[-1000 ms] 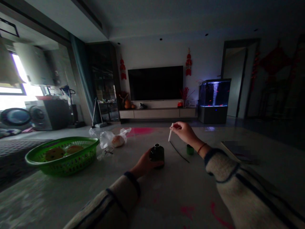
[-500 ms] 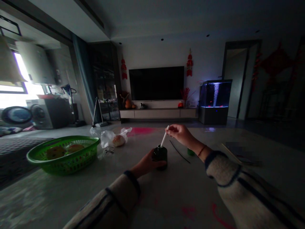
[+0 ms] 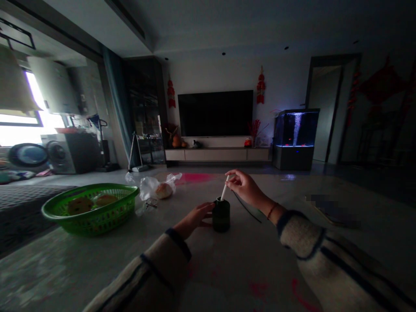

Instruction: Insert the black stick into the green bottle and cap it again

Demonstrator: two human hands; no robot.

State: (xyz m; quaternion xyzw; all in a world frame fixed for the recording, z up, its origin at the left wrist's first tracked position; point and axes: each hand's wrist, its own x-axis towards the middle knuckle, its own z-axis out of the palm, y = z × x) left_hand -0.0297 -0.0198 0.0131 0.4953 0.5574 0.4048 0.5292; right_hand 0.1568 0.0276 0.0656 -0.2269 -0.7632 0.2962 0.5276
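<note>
A small dark green bottle stands upright on the table in front of me. My left hand is at the bottle's left side with its fingers stretched and apart; the fingertips reach its shoulder, and whether they press on it is hard to see. Above the bottle, my right hand pinches the upper part of a slim white stick. The stick leans slightly to the right, its lower end in the bottle's mouth. A thin dark cord-like strip lies on the table to the right, partly behind my right hand.
A green basket with round items stands at left. Beside it lie a clear plastic bag, a round brownish item and glasses. A flat dark object, partly blurred, lies at right. Red stains mark the table.
My left hand has loosened from around the bottle and drawn back to its left side. My right hand still pinches the stick, slightly lower and further left. The view has shifted a little.
</note>
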